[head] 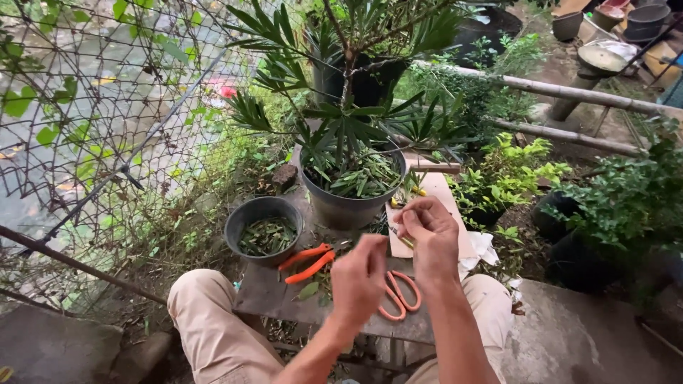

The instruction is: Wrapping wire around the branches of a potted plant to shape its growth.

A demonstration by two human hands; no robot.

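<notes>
My left hand [359,279] and my right hand [428,235] are raised close together over a low wooden bench [267,291], fingers pinched around a thin green stem cutting [400,238]. Below them lie orange-handled scissors [398,293] and orange-handled pruners [309,261] on the bench. A grey pot [352,203] with a leafy plant stands just beyond my hands. To its left sits a small dark bowl [245,220] with cut leaves inside.
A pale board [441,195] lies under my right hand, with white cloth [484,249] beside it. A wire mesh fence [92,121] runs along the left. Potted shrubs [612,206] crowd the right, and bamboo poles [569,92] cross behind. My knees flank the bench.
</notes>
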